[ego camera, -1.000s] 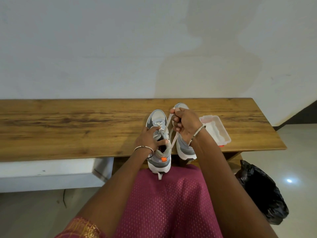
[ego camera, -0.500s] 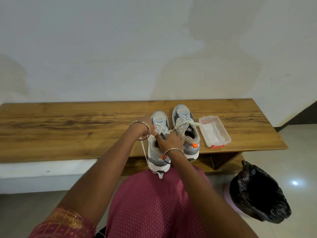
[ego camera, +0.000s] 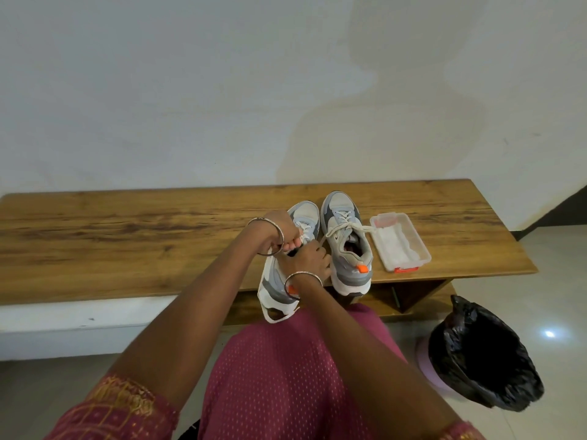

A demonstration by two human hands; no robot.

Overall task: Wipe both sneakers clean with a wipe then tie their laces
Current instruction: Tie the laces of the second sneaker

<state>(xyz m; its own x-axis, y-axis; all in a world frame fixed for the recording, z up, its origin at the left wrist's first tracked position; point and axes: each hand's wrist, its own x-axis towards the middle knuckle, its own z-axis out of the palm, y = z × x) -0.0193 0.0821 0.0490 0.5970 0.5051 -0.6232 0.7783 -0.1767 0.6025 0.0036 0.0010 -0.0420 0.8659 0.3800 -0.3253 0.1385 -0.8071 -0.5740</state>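
Observation:
Two grey-and-white sneakers with orange heel tabs stand side by side on a wooden bench (ego camera: pixel 127 242), toes towards the wall. The left sneaker (ego camera: pixel 276 281) overhangs the front edge, heel tilted down towards my lap. Both hands meet over its tongue. My left hand (ego camera: pixel 279 231) is closed on its white lace. Just below, my right hand (ego camera: pixel 309 258) pinches the other lace end. The right sneaker (ego camera: pixel 346 246) stands untouched, its lace lying in a loose bow with one end trailing right.
A clear plastic box of white wipes (ego camera: pixel 398 241) with an orange clip lies open to the right of the sneakers. On the floor at the right stands a bin lined with a black bag (ego camera: pixel 482 357). A white wall rises behind the bench.
My hands changed places on the left sneaker: the right came down from holding the lace high to its tongue, the left rose above it. The right sneaker is uncovered now.

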